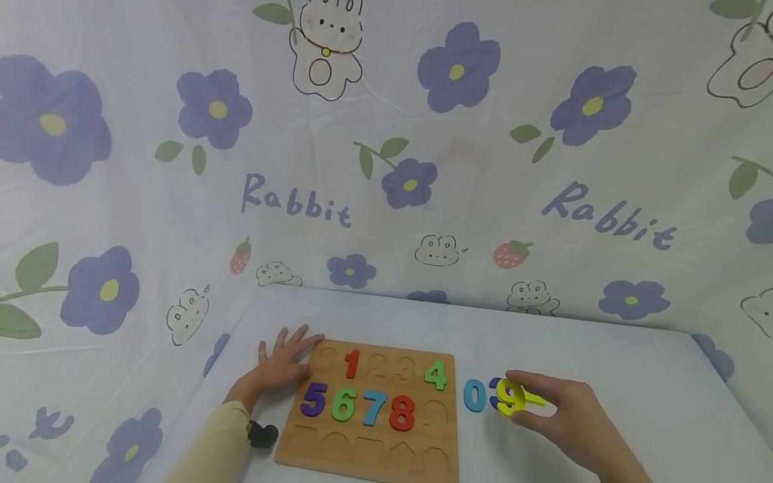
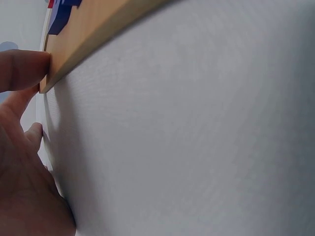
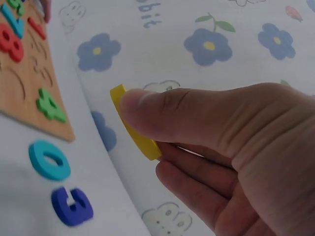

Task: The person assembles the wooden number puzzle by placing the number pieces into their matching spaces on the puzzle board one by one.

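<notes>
My right hand [image 1: 568, 402] pinches a yellow number piece [image 1: 510, 397], which looks like a 9, between thumb and fingers. In the right wrist view that yellow piece [image 3: 135, 125] shows edge-on, with the thumb across it. Beyond it a purple 3 [image 3: 72, 206] lies on the white table, partly hidden in the head view. Beside that lies a blue 0 [image 1: 474, 395]. My left hand [image 1: 280, 359] has its fingers spread at the upper left corner of a wooden number board [image 1: 435, 439]. Its thumb [image 2: 27, 70] lies against the board's edge.
Seated in the board are a red 1 [image 1: 351, 363], green 4 [image 1: 435, 375], purple 5 [image 1: 313, 400], green 6 [image 1: 343, 404], blue 7 [image 1: 374, 408] and red 8 [image 1: 401, 412]. Other recesses are bare. A rabbit-and-flower cloth [image 1: 386, 228] hangs behind the table.
</notes>
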`<state>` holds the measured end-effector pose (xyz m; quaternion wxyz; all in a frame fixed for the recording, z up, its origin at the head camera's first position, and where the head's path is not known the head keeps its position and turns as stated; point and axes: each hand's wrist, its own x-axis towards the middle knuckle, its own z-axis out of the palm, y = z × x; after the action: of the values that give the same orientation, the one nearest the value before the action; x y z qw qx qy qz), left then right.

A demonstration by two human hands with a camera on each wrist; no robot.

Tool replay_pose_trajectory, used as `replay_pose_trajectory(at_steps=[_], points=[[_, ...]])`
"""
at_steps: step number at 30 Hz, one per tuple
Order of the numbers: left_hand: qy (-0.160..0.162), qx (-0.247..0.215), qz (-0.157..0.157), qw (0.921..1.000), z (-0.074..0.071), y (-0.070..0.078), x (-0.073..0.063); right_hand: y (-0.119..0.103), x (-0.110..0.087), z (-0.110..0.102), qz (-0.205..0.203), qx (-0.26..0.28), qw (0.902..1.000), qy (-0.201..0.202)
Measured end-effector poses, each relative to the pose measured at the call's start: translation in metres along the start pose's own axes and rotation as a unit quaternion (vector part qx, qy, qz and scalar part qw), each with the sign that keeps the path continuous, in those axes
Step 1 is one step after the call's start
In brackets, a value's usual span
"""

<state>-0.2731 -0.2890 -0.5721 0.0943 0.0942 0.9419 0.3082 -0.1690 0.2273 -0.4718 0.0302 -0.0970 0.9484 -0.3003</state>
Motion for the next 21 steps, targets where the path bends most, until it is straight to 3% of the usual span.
replay_pose_trajectory(at_steps=[5, 10, 21], points=[[-0.004, 0.003, -0.002, 1.0000, 0.001, -0.003, 0.002, -0.017, 0.000, 0.010, -0.012, 0.024, 0.9996, 0.009], [0.001, 0.012, -0.004, 0.9999, 0.008, -0.016, 0.011, -0.030, 0.005, 0.022, -0.013, 0.038, 0.9991, 0.011], [-0.016, 0.017, -0.021, 0.9995, -0.003, 0.006, -0.001, -0.047, 0.019, 0.055, 0.012, 0.062, 0.9979, -0.012]])
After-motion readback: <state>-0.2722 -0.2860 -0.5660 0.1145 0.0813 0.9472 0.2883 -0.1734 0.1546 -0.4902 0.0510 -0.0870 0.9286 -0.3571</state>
